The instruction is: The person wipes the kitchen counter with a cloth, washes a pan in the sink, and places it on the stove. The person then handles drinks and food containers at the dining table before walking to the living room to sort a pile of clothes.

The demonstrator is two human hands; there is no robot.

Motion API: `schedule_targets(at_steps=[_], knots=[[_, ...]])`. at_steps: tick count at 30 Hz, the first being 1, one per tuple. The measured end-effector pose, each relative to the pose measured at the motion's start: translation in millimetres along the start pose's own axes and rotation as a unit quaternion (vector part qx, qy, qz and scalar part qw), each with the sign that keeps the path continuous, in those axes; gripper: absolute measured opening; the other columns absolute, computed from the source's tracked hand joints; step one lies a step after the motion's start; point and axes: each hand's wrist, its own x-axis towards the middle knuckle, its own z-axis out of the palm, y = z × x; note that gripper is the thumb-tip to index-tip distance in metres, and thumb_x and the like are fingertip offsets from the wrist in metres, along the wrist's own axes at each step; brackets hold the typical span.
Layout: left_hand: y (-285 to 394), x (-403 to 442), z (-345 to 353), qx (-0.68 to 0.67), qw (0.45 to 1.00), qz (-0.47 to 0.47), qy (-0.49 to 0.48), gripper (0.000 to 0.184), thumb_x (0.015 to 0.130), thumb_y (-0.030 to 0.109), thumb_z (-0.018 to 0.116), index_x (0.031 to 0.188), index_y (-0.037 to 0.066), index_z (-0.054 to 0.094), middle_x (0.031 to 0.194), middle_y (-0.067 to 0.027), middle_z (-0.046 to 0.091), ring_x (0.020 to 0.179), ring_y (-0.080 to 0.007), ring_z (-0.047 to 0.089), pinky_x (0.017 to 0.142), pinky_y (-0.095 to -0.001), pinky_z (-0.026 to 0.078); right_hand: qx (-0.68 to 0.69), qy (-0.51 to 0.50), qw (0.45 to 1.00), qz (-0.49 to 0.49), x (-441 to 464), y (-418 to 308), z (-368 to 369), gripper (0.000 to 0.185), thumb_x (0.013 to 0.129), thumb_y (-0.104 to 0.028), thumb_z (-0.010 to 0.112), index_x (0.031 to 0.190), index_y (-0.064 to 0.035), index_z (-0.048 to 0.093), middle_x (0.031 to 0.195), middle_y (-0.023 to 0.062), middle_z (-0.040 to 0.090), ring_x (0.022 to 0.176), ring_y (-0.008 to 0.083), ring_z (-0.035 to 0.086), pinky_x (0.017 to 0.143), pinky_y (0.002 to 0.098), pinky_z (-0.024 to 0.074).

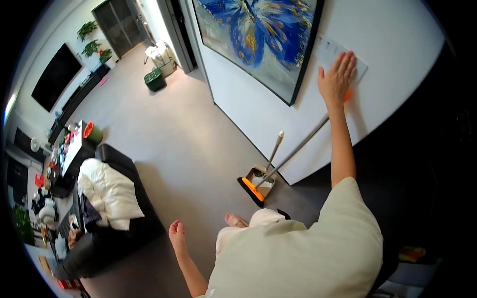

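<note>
My right hand [338,79] is stretched out, palm toward the white wall, its fingers flat over a pale panel [360,69] that looks like a switch plate. Under that wrist runs the grey handle of a broom [310,135], its orange end showing beside the wrist. The orange broom head with black bristles rests at a dustpan [268,186] on the floor. The dustpan's own short handle stands up by the wall. My left hand [177,233] hangs low in front of the body with curled fingers, and nothing shows in it.
A framed blue butterfly painting [293,59] hangs left of my right hand. At the left stands a black sofa [117,161] with a white puffy jacket [112,191] on it. Farther off are a cluttered table [73,149], a green-and-red bin [94,133] and a dark green box [154,80].
</note>
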Motion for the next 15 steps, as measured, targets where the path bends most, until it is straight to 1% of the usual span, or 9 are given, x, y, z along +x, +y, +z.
schedule_targets(at_steps=[4, 5, 7, 8, 9, 10, 11, 14, 15], knots=[[57.2, 90.1, 2.8, 0.031, 0.998, -0.003, -0.053, 0.022, 0.09, 0.016, 0.058, 0.108, 0.002, 0.057, 0.083, 0.0018, 0.056, 0.072, -0.0058, 0.051, 0.062, -0.0194, 0.04, -0.066, -0.021, 0.997, 0.016, 1.9, -10.2, -1.7, 0.085, 0.082, -0.039, 0.062, 0.141, 0.0072, 0.023, 0.149, 0.0256, 0.018, 0.141, 0.036, 0.014, 0.113, 0.0472, 0.016], [58.4, 113.0, 7.6, 0.053, 0.995, 0.026, -0.077, 0.025, 0.09, 0.017, 0.059, 0.109, 0.0, 0.058, 0.086, 0.0003, 0.058, 0.073, -0.0067, 0.052, 0.064, -0.0205, 0.042, -0.076, -0.032, 0.996, 0.017, 2.6, -10.4, -0.5, 0.085, 0.082, -0.04, 0.062, 0.141, 0.0073, 0.022, 0.149, 0.0258, 0.018, 0.141, 0.0361, 0.014, 0.113, 0.047, 0.0156], [70.7, 154.9, 6.3, 0.083, 0.991, 0.054, -0.091, 0.031, 0.089, 0.019, 0.06, 0.111, -0.002, 0.058, 0.093, -0.0034, 0.062, 0.078, -0.0097, 0.055, 0.068, -0.0231, 0.045, -0.099, -0.011, 0.995, 0.01, 3.3, -13.6, 10.4, 0.085, 0.083, -0.042, 0.06, 0.141, 0.0072, 0.023, 0.148, 0.0272, 0.02, 0.14, 0.0365, 0.016, 0.113, 0.0466, 0.0149], [80.3, 166.9, 16.3, 0.09, 0.99, 0.053, -0.093, 0.033, 0.088, 0.02, 0.061, 0.111, -0.003, 0.058, 0.096, -0.0056, 0.064, 0.081, -0.0118, 0.058, 0.071, -0.0247, 0.046, -0.077, 0.026, 0.997, -0.011, -1.1, -10.6, 16.5, 0.087, 0.08, -0.041, 0.065, 0.141, 0.0054, 0.025, 0.147, 0.028, 0.02, 0.139, 0.0399, 0.017, 0.113, 0.048, 0.0155], [77.1, 188.5, 20.2, 0.119, 0.987, 0.059, -0.095, 0.032, 0.088, 0.02, 0.061, 0.112, -0.002, 0.059, 0.097, -0.007, 0.064, 0.083, -0.0128, 0.059, 0.072, -0.0257, 0.047, -0.1, 0.009, 0.995, -0.014, -6.7, -14.1, 19.2, 0.084, 0.081, -0.04, 0.066, 0.139, 0.0059, 0.028, 0.146, 0.029, 0.023, 0.138, 0.0406, 0.02, 0.112, 0.0484, 0.0169], [74.8, 208.9, 23.0, 0.147, 0.982, 0.062, -0.097, 0.032, 0.088, 0.02, 0.06, 0.112, -0.001, 0.059, 0.098, -0.0083, 0.065, 0.085, -0.0139, 0.06, 0.073, -0.0268, 0.047, -0.069, 0.037, 0.997, -0.022, -16.6, -14.2, 33.9, 0.077, 0.082, -0.038, 0.065, 0.137, 0.0055, 0.033, 0.144, 0.0302, 0.025, 0.136, 0.0419, 0.023, 0.111, 0.0507, 0.0196], [82.0, 218.2, 27.7, 0.143, 0.984, 0.06, -0.091, 0.032, 0.088, 0.02, 0.06, 0.112, -0.001, 0.059, 0.099, -0.0091, 0.065, 0.087, -0.0143, 0.06, 0.074, -0.0273, 0.047, -0.081, 0.065, 0.995, -0.001, -27.4, -18.6, 51.5, 0.069, 0.084, -0.033, 0.065, 0.137, 0.0016, 0.037, 0.144, 0.0281, 0.028, 0.134, 0.0418, 0.026, 0.109, 0.0509, 0.0237], [106.4, 260.3, 34.8, 0.133, 0.988, 0.037, -0.065, 0.031, 0.088, 0.02, 0.059, 0.111, 0.0, 0.06, 0.099, -0.0093, 0.065, 0.087, -0.0145, 0.061, 0.075, -0.0276, 0.047, 0.031, 0.109, 0.993, -0.029, -38.3, -117.5, 63.5, 0.05, 0.086, -0.02, 0.063, 0.132, -0.0066, 0.046, 0.141, 0.0209, 0.035, 0.132, 0.0382, 0.032, 0.106, 0.0465, 0.0303], [113.8, 279.4, 32.8, 0.132, 0.99, 0.025, -0.054, 0.03, 0.088, 0.02, 0.059, 0.11, 0.0, 0.06, 0.098, -0.0089, 0.065, 0.087, -0.0144, 0.061, 0.075, -0.0275, 0.047, 0.098, 0.128, 0.985, -0.057, -36.4, -159.0, 73.8, 0.045, 0.086, -0.015, 0.062, 0.129, -0.0082, 0.049, 0.14, 0.0186, 0.037, 0.132, 0.0368, 0.033, 0.106, 0.0449, 0.0318]])
